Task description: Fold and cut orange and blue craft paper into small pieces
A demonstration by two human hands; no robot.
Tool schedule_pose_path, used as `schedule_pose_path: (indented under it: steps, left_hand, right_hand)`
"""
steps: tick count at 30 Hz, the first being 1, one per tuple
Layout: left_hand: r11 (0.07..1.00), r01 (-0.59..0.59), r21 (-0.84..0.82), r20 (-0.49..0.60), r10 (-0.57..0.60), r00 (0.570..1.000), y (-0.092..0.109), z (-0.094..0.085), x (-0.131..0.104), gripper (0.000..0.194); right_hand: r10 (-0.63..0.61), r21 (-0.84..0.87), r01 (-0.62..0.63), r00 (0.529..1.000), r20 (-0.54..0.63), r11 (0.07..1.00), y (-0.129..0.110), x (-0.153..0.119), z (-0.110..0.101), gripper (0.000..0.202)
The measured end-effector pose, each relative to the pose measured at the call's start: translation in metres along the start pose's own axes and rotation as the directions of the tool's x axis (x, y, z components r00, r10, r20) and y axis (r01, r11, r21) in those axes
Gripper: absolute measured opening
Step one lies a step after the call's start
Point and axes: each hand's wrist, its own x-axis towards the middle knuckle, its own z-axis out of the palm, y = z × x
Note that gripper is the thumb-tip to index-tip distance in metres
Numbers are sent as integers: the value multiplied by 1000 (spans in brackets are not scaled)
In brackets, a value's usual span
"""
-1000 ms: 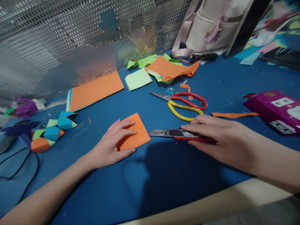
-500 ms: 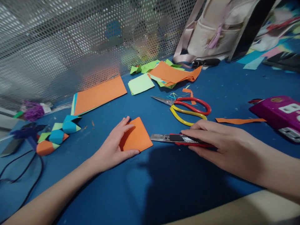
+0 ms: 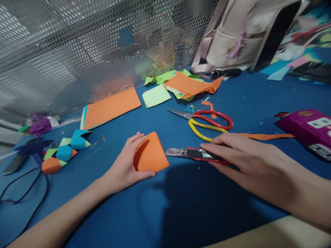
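Folded orange paper (image 3: 152,153) stands slightly raised on the blue table, gripped along its left side by my left hand (image 3: 126,160), thumb at the near edge and fingers at the far edge. My right hand (image 3: 240,156) is closed around a red and black utility knife (image 3: 199,153). Its blade points left, with the tip at or very near the paper's right edge; whether they touch I cannot tell. Just beyond the knife lie scissors (image 3: 207,120) with one red and one yellow handle, their blades pointing left.
Orange sheets (image 3: 112,106), a light green paper stack (image 3: 156,95) and crumpled orange paper (image 3: 191,84) lie along the perforated metal panel (image 3: 90,51). A folded-paper chain (image 3: 64,151) and glue gun (image 3: 33,150) are left. A purple power strip (image 3: 307,129) sits right; a backpack (image 3: 230,38) stands behind.
The view has shifted slightly, so most things sit a little lower. The orange paper's layers look a bit more spread at the right edge. Both hands keep their holds.
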Motion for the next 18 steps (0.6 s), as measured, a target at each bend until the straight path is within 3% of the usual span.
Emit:
schedule_pose_path:
  steps: [7, 10, 13, 15, 18]
  left_hand:
    - [997, 45, 61, 15, -46, 999, -2, 2, -2, 93]
    - [998, 39, 59, 24, -41, 999, -4, 4, -2, 91]
    - [999, 19, 31, -5, -18, 1000, -5, 4, -3, 89]
    - [1000, -1, 23, -30, 2, 1000, -5, 4, -3, 89]
    - [996, -55, 64, -66, 59, 996, -4, 5, -3, 90]
  right_hand:
    - [9, -326, -4, 1000, 12, 945, -11, 2, 4, 24]
    - [-16, -347, 24, 1000, 25, 938, -19, 11, 0, 22]
    - [-26, -147, 30, 999, 29, 989, -25, 34, -3, 24]
    - [6, 108, -21, 991, 137, 994, -28, 58, -1, 22]
    - [142, 404, -300, 915, 377, 864, -32, 98, 6, 23]
